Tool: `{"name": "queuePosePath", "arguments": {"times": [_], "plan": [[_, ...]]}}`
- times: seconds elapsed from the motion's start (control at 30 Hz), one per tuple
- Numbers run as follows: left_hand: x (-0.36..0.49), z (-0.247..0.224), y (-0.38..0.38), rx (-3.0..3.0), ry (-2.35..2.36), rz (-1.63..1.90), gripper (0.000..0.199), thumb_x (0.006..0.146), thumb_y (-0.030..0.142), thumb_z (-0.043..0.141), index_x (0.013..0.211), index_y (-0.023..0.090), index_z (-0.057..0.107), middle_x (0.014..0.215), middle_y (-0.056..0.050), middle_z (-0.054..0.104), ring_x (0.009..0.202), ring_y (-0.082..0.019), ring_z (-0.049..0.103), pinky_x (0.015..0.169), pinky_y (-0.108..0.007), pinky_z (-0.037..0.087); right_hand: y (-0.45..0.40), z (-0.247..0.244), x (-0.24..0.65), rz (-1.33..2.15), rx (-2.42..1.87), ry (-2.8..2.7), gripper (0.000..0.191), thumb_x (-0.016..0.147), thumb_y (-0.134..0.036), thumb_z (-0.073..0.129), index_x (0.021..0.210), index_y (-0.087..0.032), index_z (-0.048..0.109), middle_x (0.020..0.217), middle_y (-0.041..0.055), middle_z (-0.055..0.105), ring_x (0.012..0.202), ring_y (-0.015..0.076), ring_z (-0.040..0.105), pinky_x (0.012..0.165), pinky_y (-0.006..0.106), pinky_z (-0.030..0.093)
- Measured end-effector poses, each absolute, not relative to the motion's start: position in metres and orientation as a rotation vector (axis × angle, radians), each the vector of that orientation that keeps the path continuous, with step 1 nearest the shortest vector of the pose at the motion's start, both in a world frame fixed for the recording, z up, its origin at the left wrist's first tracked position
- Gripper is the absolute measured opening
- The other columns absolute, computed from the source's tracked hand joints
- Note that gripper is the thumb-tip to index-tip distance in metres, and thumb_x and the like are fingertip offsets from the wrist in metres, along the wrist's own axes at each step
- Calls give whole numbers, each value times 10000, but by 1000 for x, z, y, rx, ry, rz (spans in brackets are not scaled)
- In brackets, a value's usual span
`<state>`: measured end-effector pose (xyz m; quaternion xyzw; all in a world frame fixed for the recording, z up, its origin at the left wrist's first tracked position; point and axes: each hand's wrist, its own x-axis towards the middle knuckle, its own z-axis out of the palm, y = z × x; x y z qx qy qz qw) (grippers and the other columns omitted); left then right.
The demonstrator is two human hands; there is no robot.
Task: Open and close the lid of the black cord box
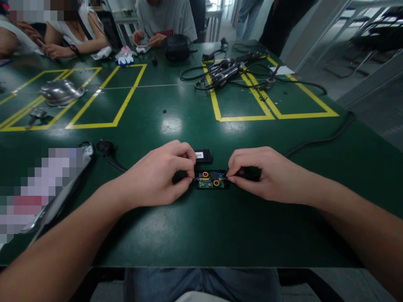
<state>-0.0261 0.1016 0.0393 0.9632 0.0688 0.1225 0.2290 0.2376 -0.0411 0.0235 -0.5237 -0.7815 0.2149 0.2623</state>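
A small black case with a green circuit board [206, 183], copper coils and blue and yellow wires lies open on the green table [176, 239]. At its left end, my left hand [171, 174] is closed in a pinch. My right hand [252, 174] pinches at the right end, by the wires there. What exactly sits between the fingertips of either hand is too small to make out. Just behind the case lies a black cover [204, 156] with a white label, close to my left fingers.
A black plug [106, 147] and cable lie left of my left hand, beside a blurred-out package [47, 180]. Farther back are tools with tangled cables [228, 73], a metal bowl [61, 92], a black pouch [176, 47] and yellow tape outlines. People sit across the table.
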Motion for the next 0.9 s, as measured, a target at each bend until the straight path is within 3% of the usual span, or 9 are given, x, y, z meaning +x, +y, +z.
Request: {"name": "queuePosePath", "arguments": {"times": [0.13,0.27,0.37,0.53,0.6,0.67,0.8,0.9], "plan": [[-20,26,105,2680,401,526,165,996,261,674,1064,196,810,1225,-111,741,1129,-276,682,1040,-462,567,-42,23,233,541,-1444,-2103,63,960,-188,662,917,-229,682,837,20,708,707,172,636,657,305,489],[-16,19,110,2660,629,401,341,986,299,751,1311,196,753,1275,-113,784,1189,-308,704,1089,-518,561,-43,23,230,506,-1492,-2034,111,909,-176,661,999,-229,623,812,1,645,684,178,613,637,307,463],[-17,22,109,2656,618,379,313,1008,295,739,1305,195,758,1210,-97,806,1142,-293,724,1063,-491,574,-44,22,232,540,-1531,-1979,247,853,-151,672,1071,-233,591,866,8,650,718,192,617,668,318,473],[-21,29,97,2597,360,481,351,1026,300,748,1355,178,749,1266,-103,781,1108,-246,732,1015,-397,598,-46,15,236,526,-1494,-1964,521,798,-133,666,1303,-228,580,1106,59,708,779,191,616,709,329,490],[-22,30,93,2577,257,428,363,1017,288,770,1363,182,754,1260,-98,779,1100,-236,735,1000,-375,603,-47,13,236,522,-1467,-1996,604,788,-129,672,1376,-235,584,1116,58,709,772,191,606,705,333,488],[-21,29,91,2578,203,363,353,1012,281,783,1353,192,767,1249,-94,779,1118,-238,733,1010,-372,602,-47,13,236,538,-1453,-2043,569,801,-150,697,1358,-237,619,1069,52,701,778,200,607,707,339,496],[-20,28,89,2628,213,301,355,1028,308,782,1367,203,779,1239,-99,778,1122,-256,714,1001,-401,596,-45,18,234,563,-1451,-2105,267,889,-265,776,1143,-226,705,1008,53,707,793,202,616,723,340,518],[-19,28,90,2646,248,276,371,1023,332,801,1381,234,783,1194,-85,779,1085,-253,711,960,-397,593,-42,20,233,608,-1449,-2095,175,929,-291,811,1071,-226,732,1013,50,741,775,184,625,713,322,520]]}}
